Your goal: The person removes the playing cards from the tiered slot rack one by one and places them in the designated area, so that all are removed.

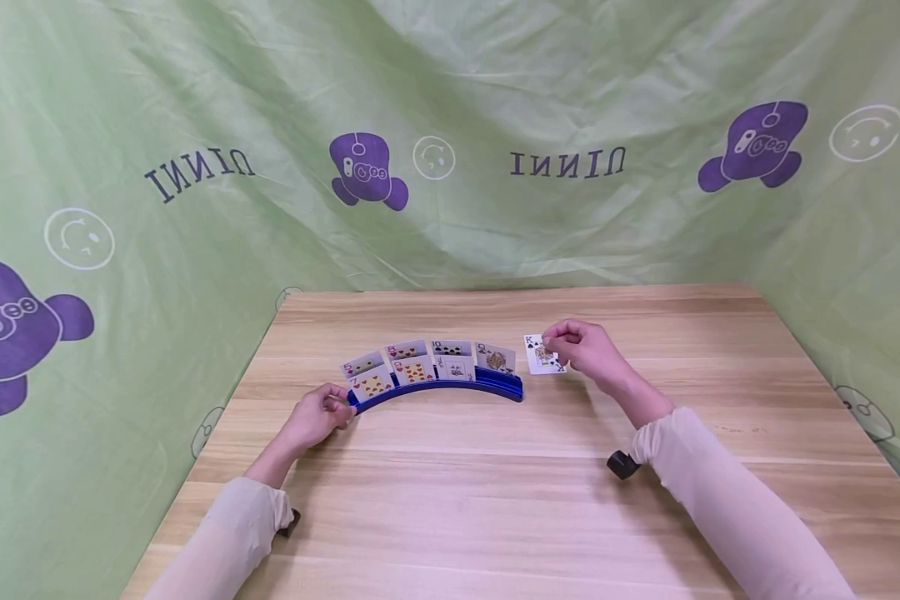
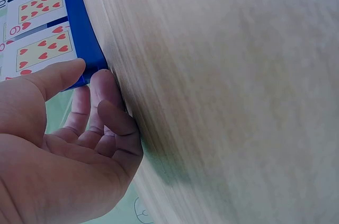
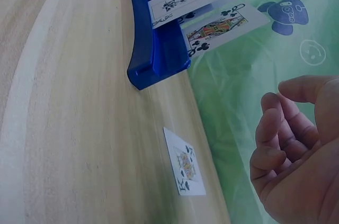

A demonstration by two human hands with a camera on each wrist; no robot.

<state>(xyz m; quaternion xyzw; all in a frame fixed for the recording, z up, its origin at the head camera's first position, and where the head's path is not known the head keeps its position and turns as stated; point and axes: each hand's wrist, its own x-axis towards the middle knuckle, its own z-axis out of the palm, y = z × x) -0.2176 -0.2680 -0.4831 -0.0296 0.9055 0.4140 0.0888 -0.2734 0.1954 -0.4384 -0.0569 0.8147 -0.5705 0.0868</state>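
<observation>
We are seeing two hands. The left hand [image 1: 317,417] is pinching the left end of one blue holder [image 1: 457,385] between thumb and fingers. The right hand [image 1: 581,350] is hovering over one king [image 3: 185,167], its fingers loosely curled, thumb and forefinger tips nearly meeting; the right wrist view is showing us the king lying apart from them on the table [image 1: 465,500], near the holder's right end. The holder is resting on the table, bearing seven cards [image 2: 39,8] in two rows. In front we are counting three: a seven [image 1: 372,385], a nine [image 1: 414,370] and a joker [image 1: 456,369]. Behind, four are standing: two red cards [image 1: 406,351], a ten [image 1: 451,348] and a queen [image 1: 497,358]. Farther out, two sleeves [image 1: 727,492] are reaching in, and one green curtain [image 1: 480,237] is hanging, showing three purple figures [image 1: 360,169].
</observation>
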